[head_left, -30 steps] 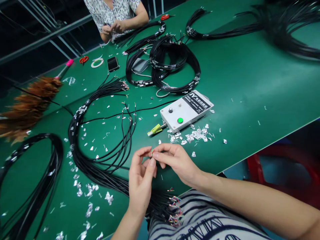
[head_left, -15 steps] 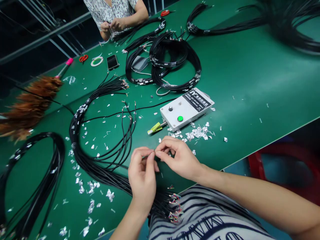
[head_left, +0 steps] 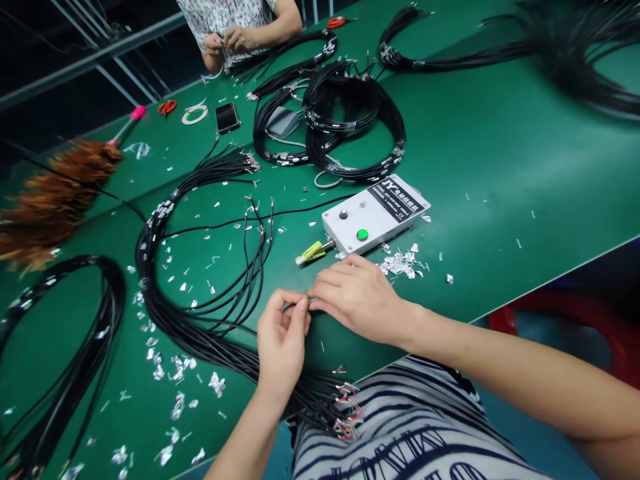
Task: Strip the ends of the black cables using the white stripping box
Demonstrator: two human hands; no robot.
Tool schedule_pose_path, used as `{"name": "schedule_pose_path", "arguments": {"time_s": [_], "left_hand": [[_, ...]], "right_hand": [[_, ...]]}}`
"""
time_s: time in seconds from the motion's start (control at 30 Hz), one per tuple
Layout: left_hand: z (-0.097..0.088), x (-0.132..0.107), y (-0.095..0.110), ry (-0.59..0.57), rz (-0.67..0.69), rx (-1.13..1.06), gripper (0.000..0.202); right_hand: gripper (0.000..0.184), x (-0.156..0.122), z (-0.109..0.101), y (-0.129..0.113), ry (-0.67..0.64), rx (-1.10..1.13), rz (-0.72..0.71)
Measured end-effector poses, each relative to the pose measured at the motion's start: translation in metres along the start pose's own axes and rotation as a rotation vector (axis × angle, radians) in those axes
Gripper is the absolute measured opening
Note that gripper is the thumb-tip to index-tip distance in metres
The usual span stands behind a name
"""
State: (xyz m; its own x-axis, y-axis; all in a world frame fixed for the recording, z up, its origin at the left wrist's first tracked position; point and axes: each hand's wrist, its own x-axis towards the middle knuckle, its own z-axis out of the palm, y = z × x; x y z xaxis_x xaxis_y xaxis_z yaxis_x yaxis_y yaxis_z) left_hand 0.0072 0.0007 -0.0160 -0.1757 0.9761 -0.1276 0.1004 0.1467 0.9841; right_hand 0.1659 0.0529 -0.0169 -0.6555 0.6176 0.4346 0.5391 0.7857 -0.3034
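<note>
My left hand is closed, pinching a thin black cable near its end. My right hand meets it fingertip to fingertip and is closed on the tip of that cable; the fine wires there are mostly covered by my fingers. Under my left wrist runs a thick bundle of black cables, its stripped, coloured wire ends lying at my lap. Just beyond my right hand sits a white control box with a green button and a knob. A yellow-green clip sticks out from its near left end.
Foil scraps litter the table. Coiled cables lie behind the box, another coil at left. A brown feather duster, a phone, tape and red scissors lie farther off. A co-worker's hands work opposite.
My right hand has turned over, its back now facing up and its fingers drawn together at the cable tip. My left hand keeps its pinch. The view has shifted slightly.
</note>
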Motion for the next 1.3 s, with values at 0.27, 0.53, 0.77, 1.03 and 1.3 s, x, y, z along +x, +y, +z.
{"name": "schedule_pose_path", "arguments": {"time_s": [0.27,0.53,0.77,1.03,1.3], "left_hand": [[-0.005,-0.001,-0.004,0.038,0.274,0.354,0.013],[-0.007,0.012,0.002,0.025,-0.045,-0.059,0.023],[-0.005,0.014,0.001,-0.008,-0.104,-0.097,0.029],[-0.009,0.038,-0.001,0.045,-0.066,-0.104,0.026],[-0.007,0.058,-0.008,0.057,-0.014,-0.076,0.020]], "right_hand": [[0.026,0.005,0.001,-0.001,0.008,-0.044,-0.059],[0.015,0.007,-0.006,0.008,0.077,-0.097,0.000],[0.024,0.013,0.001,0.003,0.052,-0.141,-0.124],[0.009,0.025,-0.001,0.035,-0.034,-0.348,-0.026],[0.018,0.037,0.011,0.044,-0.123,-0.475,-0.065]]}}
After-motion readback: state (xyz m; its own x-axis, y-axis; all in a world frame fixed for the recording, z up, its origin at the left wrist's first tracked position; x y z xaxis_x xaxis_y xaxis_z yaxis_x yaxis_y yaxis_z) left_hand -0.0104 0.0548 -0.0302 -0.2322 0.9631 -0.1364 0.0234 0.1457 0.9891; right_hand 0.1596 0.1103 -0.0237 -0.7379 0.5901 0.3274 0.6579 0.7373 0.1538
